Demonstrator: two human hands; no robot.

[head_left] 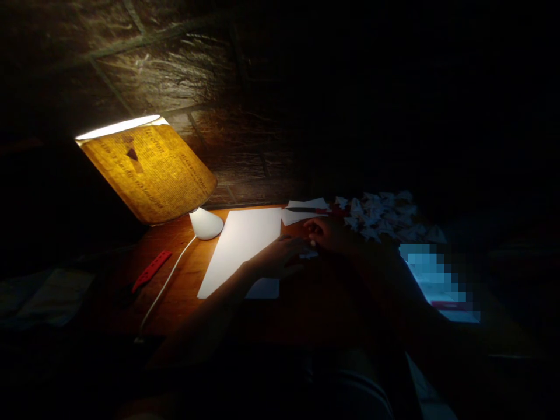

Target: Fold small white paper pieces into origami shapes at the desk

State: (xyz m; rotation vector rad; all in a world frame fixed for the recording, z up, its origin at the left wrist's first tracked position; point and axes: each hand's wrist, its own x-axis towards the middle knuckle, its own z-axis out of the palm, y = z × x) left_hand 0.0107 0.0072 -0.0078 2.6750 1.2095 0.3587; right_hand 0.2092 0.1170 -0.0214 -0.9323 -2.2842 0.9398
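Observation:
Over the right edge of a large white sheet of paper, my left hand is stretched out low with its fingers extended. A small piece of white paper lies just past its fingertips, dim and partly covered by the hands. My right hand meets it from the other side, fingers curled and pinched at the paper's upper edge. Deep shadow hides the exact grip and the folds of the paper.
A lit lamp with a newsprint shade stands left, its white cord crossing the table. Nearby lies a red cutter knife. Behind my hands are scissors on paper sheets and a heap of folded paper pieces. A blurred-out bright screen glows right.

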